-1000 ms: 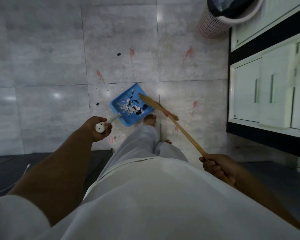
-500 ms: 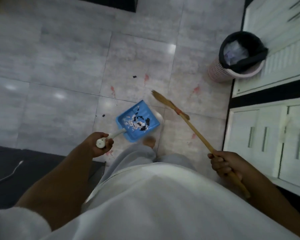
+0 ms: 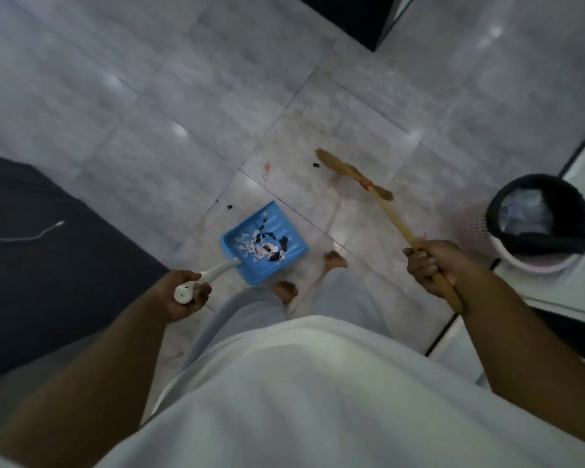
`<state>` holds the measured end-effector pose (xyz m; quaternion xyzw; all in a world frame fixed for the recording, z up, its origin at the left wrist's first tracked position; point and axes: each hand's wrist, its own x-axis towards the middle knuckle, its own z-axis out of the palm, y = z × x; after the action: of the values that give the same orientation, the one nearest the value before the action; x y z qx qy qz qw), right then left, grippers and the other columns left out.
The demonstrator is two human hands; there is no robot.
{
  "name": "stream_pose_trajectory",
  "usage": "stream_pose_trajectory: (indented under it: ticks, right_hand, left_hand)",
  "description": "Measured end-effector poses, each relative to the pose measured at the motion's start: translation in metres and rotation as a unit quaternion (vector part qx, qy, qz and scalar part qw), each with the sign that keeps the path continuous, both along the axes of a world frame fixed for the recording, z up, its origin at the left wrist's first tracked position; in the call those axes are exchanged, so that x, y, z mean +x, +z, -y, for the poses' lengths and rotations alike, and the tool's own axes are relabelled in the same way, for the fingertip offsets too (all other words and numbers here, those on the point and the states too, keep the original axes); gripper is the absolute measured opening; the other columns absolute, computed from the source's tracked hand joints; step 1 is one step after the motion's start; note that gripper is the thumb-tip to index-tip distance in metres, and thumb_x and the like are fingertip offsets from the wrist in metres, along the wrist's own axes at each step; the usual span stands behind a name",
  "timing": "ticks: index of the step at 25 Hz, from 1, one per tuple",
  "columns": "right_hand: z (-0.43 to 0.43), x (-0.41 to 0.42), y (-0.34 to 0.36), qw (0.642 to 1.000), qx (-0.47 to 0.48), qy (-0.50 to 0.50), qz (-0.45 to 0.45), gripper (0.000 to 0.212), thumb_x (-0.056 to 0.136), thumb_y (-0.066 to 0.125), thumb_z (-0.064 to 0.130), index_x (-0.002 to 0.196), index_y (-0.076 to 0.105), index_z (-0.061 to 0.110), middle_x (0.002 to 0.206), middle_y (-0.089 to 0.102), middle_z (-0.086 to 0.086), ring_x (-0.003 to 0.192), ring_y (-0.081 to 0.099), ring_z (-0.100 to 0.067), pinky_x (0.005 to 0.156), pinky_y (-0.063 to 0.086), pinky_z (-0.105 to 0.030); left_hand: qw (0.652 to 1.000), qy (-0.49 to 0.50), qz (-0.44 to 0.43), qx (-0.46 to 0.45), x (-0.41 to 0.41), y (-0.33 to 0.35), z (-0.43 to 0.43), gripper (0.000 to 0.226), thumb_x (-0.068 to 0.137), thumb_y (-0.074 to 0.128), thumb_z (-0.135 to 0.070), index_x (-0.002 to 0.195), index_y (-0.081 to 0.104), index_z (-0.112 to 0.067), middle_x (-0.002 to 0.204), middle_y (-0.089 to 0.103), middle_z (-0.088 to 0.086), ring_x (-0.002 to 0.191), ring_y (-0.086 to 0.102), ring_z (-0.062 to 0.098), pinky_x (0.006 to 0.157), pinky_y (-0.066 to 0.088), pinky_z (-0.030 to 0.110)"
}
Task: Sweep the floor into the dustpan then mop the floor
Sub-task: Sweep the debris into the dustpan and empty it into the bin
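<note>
A: What does the left hand [image 3: 186, 293] hold?

B: Its fingers are wrapped round the white plastic handle of a blue square plastic dustpan [image 3: 264, 243]. The pan sits low over the pale grey tiled floor [image 3: 169, 106], just ahead of two bare feet [image 3: 286, 289]; whether it touches the tiles cannot be told. A heap of white and black scraps [image 3: 262, 244] lies inside it.

A: And the right hand [image 3: 431, 261]?

B: It is clenched round the tan wooden stick of a straw-bristled broom [image 3: 358, 177]. The stick slants up and to the left from the fist, and the bristle head lies near the tiles, well apart from the dustpan.

A: Where is loose debris?

B: A small black scrap [image 3: 316, 165] lies just beside the bristle tip. Two more black bits [image 3: 229, 207] lie close to the dustpan's open edge. Faint reddish marks [image 3: 267, 166] stain the tile between them.

A: What surrounds the work area?

B: A pink mesh wastebasket with a black liner [image 3: 537, 224] stands to the right, near the broom hand. A dark mat [image 3: 48, 265] carrying a white cord [image 3: 31, 236] lies to the left.
</note>
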<state>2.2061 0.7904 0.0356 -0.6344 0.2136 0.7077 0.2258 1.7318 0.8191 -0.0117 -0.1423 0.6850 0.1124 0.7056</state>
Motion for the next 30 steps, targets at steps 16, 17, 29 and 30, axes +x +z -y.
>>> stream_pose_trajectory:
  ticks: [16,17,29,30]
  right_hand:
    - [-0.093,-0.003,-0.029,0.954,-0.065,0.290,-0.024,0.021,0.102,0.034,0.019,0.087,0.047,0.010,0.045,0.034,0.004,0.029,0.029,-0.006,0.024,0.024,-0.015]
    - [-0.090,-0.004,-0.022,0.954,-0.064,0.290,-0.029,0.022,0.102,0.035,0.020,0.087,0.047,0.010,0.046,0.034,0.004,0.029,0.029,-0.006,0.024,0.023,-0.015]
    - [-0.084,-0.050,-0.032,0.944,-0.085,0.316,0.033,0.027,0.102,0.032,0.020,0.081,0.045,0.012,0.042,0.034,0.005,0.027,0.029,-0.005,0.024,0.021,-0.014]
    - [-0.072,-0.058,-0.035,0.943,-0.103,0.316,0.024,0.026,0.102,0.032,0.020,0.080,0.045,0.012,0.042,0.034,0.005,0.027,0.029,-0.005,0.024,0.021,-0.014]
  left_hand:
    - [0.955,0.292,0.040,-0.022,0.049,-0.006,0.124,0.027,0.097,0.033,-0.017,0.119,0.037,-0.002,0.055,0.051,0.011,0.037,0.049,0.011,0.034,0.043,0.016]
    - [0.954,0.297,0.038,-0.021,0.047,-0.009,0.127,0.028,0.097,0.033,-0.017,0.120,0.037,-0.001,0.055,0.052,0.011,0.037,0.050,0.012,0.034,0.043,0.016]
    - [0.957,0.288,0.022,-0.029,0.015,-0.043,0.146,0.031,0.096,0.036,-0.015,0.124,0.036,-0.003,0.056,0.051,0.009,0.039,0.049,0.010,0.034,0.042,0.015]
    - [0.957,0.288,0.021,-0.031,0.015,-0.045,0.148,0.030,0.096,0.036,-0.015,0.123,0.037,-0.003,0.058,0.050,0.009,0.039,0.050,0.011,0.034,0.042,0.015]
